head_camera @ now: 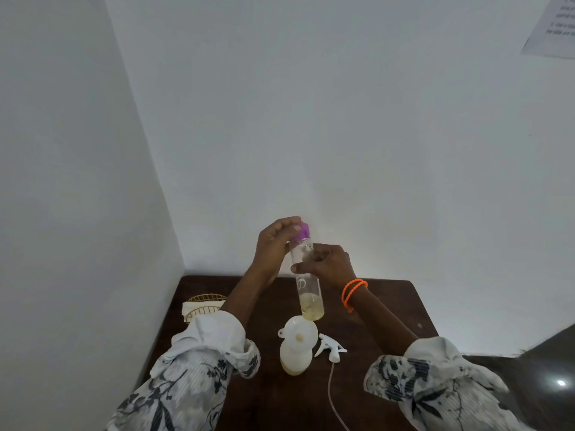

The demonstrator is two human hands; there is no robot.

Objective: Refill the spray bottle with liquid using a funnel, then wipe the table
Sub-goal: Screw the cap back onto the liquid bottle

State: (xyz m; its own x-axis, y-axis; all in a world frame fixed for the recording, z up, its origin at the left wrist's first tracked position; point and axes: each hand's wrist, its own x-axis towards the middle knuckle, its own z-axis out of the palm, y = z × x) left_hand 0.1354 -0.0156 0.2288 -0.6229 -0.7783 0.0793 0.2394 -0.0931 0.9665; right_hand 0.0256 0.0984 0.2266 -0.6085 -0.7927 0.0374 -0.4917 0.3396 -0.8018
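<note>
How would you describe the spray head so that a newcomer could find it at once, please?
On the dark table, look just right of the white bottle with the funnel. The spray head lies there on its side, the only piece trailing a thin tube.

The white paper notice (552,26) on the wall is cut off at the edge, text too blurry to read; the gold wire basket (206,304) is partly hidden, probably by the sleeve.

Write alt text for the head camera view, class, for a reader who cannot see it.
Two hands hold a clear plastic bottle of yellowish liquid above a dark wooden table: left hand on its purple cap, right hand around its body. Below stands a white spray bottle topped with a white funnel.
</note>
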